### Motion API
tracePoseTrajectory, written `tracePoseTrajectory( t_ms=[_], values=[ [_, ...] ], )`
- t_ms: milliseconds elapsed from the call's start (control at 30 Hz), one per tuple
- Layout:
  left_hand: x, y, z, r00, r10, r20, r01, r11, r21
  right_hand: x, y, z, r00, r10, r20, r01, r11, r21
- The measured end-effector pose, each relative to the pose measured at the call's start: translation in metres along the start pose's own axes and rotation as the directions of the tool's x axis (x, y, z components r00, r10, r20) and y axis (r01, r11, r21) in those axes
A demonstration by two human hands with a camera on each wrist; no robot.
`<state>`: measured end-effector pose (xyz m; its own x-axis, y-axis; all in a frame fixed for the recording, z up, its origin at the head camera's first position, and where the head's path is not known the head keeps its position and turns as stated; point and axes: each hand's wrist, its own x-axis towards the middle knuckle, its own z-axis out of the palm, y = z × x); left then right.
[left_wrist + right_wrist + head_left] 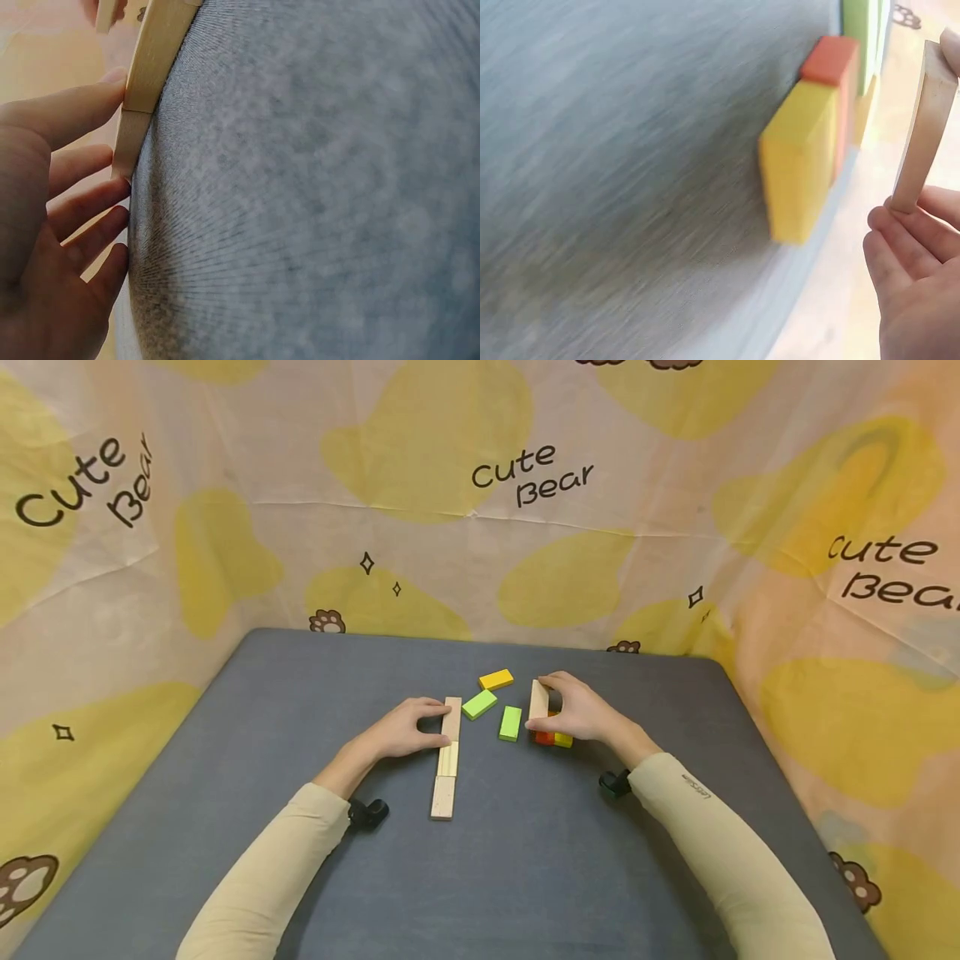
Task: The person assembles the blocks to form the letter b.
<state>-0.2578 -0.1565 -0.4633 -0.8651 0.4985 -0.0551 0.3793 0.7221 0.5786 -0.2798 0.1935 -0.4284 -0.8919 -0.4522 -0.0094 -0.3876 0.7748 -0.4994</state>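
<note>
A straight row of three plain wooden blocks [443, 798] lies end to end on the table. Beside the far block, my left hand [408, 727] touches the row with thumb and fingertips; the left wrist view shows the thumb near a joint between two wooden blocks [154, 64]. My right hand [581, 710] pinches another wooden block [539, 700] between thumb and fingers, one at each end. In the right wrist view this wooden block [927, 124] is off the table. Below the right hand sit a red block [544, 738] and a yellow block [563, 740], partly hidden.
Between the hands lie two green blocks [510, 724], with an orange-yellow block [496, 679] farther back. The grey table [510, 877] meets printed cloth [420, 560] at its back and sides. Dark wrist cameras [369, 814] sit under both forearms.
</note>
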Motion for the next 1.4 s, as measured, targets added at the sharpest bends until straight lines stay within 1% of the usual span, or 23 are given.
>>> tracePoseTrajectory(
  t_ms=[267, 500, 767, 900, 1000, 1100, 1233, 1400],
  values=[
    [0.001, 0.0, 0.001, 1.0, -0.006, 0.007, 0.006, 1.0, -0.009, 0.02, -0.024, 0.007, 0.999, -0.048, 0.006, 0.048, 0.999, 0.022],
    [0.001, 0.001, 0.0, 1.0, 0.002, 0.004, -0.002, 1.0, -0.018, 0.036, -0.04, 0.01, 0.997, -0.078, 0.018, 0.077, 0.997, 0.009],
    [0.002, -0.003, 0.002, 1.0, 0.023, -0.006, -0.023, 0.999, -0.022, 0.053, -0.049, 0.015, 0.996, -0.092, 0.005, 0.091, 0.995, 0.042],
    [0.002, -0.003, 0.002, 1.0, 0.013, -0.002, -0.013, 1.0, -0.021, 0.064, -0.055, 0.017, 0.997, -0.083, 0.0, 0.083, 0.995, 0.048],
    [0.002, -0.002, 0.001, 1.0, -0.005, 0.002, 0.005, 1.0, -0.023, 0.072, -0.061, 0.018, 0.996, -0.084, -0.001, 0.084, 0.995, 0.055],
    [0.002, -0.003, 0.0, 1.0, 0.007, -0.006, -0.007, 1.0, -0.019, 0.079, -0.065, 0.019, 0.996, -0.089, 0.004, 0.089, 0.994, 0.068],
    [0.002, -0.003, 0.0, 0.999, 0.037, -0.018, -0.038, 0.999, -0.021, 0.089, -0.071, 0.022, 0.996, -0.092, 0.01, 0.091, 0.992, 0.089],
    [0.001, -0.001, 0.003, 0.999, 0.044, -0.015, -0.044, 0.999, -0.025, 0.104, -0.071, 0.032, 0.997, -0.082, 0.002, 0.082, 0.992, 0.097]
  ],
)
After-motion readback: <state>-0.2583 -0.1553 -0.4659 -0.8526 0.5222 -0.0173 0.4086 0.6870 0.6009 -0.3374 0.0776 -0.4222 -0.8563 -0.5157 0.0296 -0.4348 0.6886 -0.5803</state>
